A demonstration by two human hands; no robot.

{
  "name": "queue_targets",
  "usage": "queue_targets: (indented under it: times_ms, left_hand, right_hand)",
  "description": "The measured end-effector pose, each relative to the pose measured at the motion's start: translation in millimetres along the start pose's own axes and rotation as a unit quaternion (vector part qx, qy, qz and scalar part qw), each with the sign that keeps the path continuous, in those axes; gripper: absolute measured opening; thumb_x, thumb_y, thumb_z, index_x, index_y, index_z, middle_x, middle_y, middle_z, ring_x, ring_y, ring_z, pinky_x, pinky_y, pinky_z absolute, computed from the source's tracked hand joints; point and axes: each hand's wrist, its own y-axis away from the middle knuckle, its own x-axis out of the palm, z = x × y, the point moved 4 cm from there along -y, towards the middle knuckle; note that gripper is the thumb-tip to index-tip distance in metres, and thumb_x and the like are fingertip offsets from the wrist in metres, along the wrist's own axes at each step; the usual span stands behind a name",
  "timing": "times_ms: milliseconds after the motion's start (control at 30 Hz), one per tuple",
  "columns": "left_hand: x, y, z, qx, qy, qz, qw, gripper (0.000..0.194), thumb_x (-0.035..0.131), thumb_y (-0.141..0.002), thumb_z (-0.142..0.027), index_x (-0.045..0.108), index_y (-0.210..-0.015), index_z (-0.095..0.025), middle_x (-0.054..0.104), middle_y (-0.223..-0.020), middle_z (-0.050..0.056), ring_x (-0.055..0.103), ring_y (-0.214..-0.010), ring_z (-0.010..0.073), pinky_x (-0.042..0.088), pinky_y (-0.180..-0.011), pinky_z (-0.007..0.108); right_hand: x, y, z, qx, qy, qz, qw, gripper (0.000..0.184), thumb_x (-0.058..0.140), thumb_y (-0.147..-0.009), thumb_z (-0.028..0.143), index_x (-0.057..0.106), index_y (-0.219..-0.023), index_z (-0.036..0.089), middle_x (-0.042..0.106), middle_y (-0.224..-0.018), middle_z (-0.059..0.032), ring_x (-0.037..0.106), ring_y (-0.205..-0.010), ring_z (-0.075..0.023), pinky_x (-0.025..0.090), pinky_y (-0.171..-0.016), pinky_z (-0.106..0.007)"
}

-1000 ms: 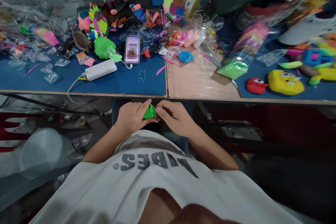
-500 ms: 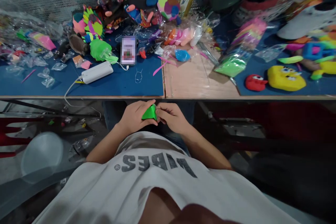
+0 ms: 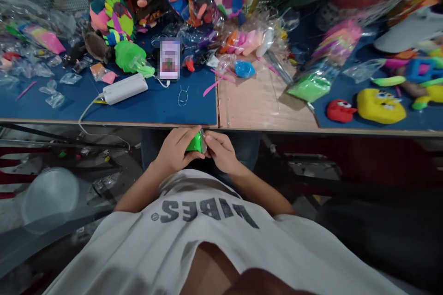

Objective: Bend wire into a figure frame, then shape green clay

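Just below the table's front edge, over my lap, my left hand (image 3: 177, 147) is wrapped round a packet of bright green clay (image 3: 195, 143). Clear plastic film shows at the packet's right end. There my right hand (image 3: 221, 148) pinches the film between thumb and fingers. The fingertips of both hands are close together, and part of the packet is hidden behind them.
Ahead on the blue and wooden table (image 3: 249, 108) lie a white power bank (image 3: 125, 88), a phone (image 3: 169, 59), a bag of coloured clay (image 3: 321, 71), and red (image 3: 341, 110) and yellow (image 3: 380, 106) clay figures. A pale bucket (image 3: 51, 198) stands lower left.
More clear film now shows between my hands at the packet's right end. The view has shifted slightly, and both hands stay together in front of the table.
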Motion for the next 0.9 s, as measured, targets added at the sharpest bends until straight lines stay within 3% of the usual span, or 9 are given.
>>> queue_targets:
  times_ms: [133,333,467,600,700,800,900]
  left_hand:
    - [-9.0,-4,-8,0.016,0.035,-0.013,0.999,0.090,0.052,-0.117,-0.082,0.057,-0.178,-0.016,0.082,-0.148,0.023,0.081,-0.135,0.0361,0.065,-0.117,0.049]
    - [-8.3,-5,-14,0.063,0.018,-0.035,0.997,0.086,0.047,-0.120,-0.079,0.055,-0.178,-0.016,0.084,-0.137,0.021,0.082,-0.121,0.0335,0.062,-0.102,0.044]
    - [-7.3,-5,-13,0.070,0.021,-0.068,0.995,0.082,0.051,-0.119,-0.078,0.060,-0.174,-0.018,0.086,-0.133,0.018,0.081,-0.124,0.0321,0.058,-0.110,0.045]
    - [-5.8,-6,-12,0.068,0.029,-0.120,0.990,0.085,0.051,-0.116,-0.085,0.066,-0.171,-0.022,0.084,-0.137,0.016,0.077,-0.133,0.0329,0.054,-0.119,0.047]
    - [0.6,-4,-13,0.072,0.065,-0.145,0.985,0.086,0.053,-0.116,-0.085,0.062,-0.178,-0.026,0.078,-0.154,0.018,0.069,-0.149,0.0354,0.050,-0.130,0.050]
    - [9.1,-2,-14,0.068,0.087,-0.133,0.985,0.082,0.045,-0.120,-0.081,0.055,-0.185,-0.032,0.063,-0.180,0.019,0.061,-0.163,0.0384,0.045,-0.136,0.054]
    - [7.4,1,-20,0.067,0.080,-0.145,0.984,0.067,0.051,-0.124,-0.064,0.058,-0.183,-0.034,0.051,-0.193,0.018,0.057,-0.168,0.0399,0.044,-0.137,0.059]
  right_hand:
    - [2,3,-4,0.001,-0.044,0.024,0.999,0.073,0.081,-0.099,0.091,0.066,-0.071,0.025,0.060,-0.061,0.0016,0.049,-0.050,-0.0130,0.039,-0.049,-0.029]
    - [-1,9,-3,-0.028,-0.063,0.037,0.997,0.067,0.085,-0.104,0.080,0.070,-0.072,0.022,0.064,-0.059,0.0012,0.052,-0.047,-0.0106,0.038,-0.046,-0.025]
    - [-1,7,-9,-0.044,-0.077,0.029,0.996,0.061,0.086,-0.106,0.073,0.065,-0.076,0.024,0.061,-0.060,0.0040,0.051,-0.049,-0.0107,0.041,-0.051,-0.025]
    - [2,2,-21,-0.070,-0.092,-0.001,0.993,0.051,0.092,-0.101,0.075,0.074,-0.106,0.027,0.075,-0.092,0.0005,0.065,-0.076,-0.0156,0.059,-0.073,-0.028]
    - [10,4,-33,-0.065,-0.115,0.010,0.991,0.058,0.093,-0.097,0.080,0.076,-0.123,0.031,0.077,-0.111,-0.0024,0.070,-0.093,-0.0193,0.065,-0.086,-0.032]
    - [17,9,-42,-0.046,-0.156,0.007,0.987,0.063,0.091,-0.093,0.086,0.076,-0.113,0.029,0.068,-0.090,0.0014,0.062,-0.074,-0.0170,0.059,-0.068,-0.029]
    - [17,12,-43,-0.073,-0.196,-0.014,0.978,0.055,0.092,-0.097,0.079,0.075,-0.106,0.027,0.064,-0.082,0.0032,0.058,-0.063,-0.0142,0.053,-0.056,-0.027]
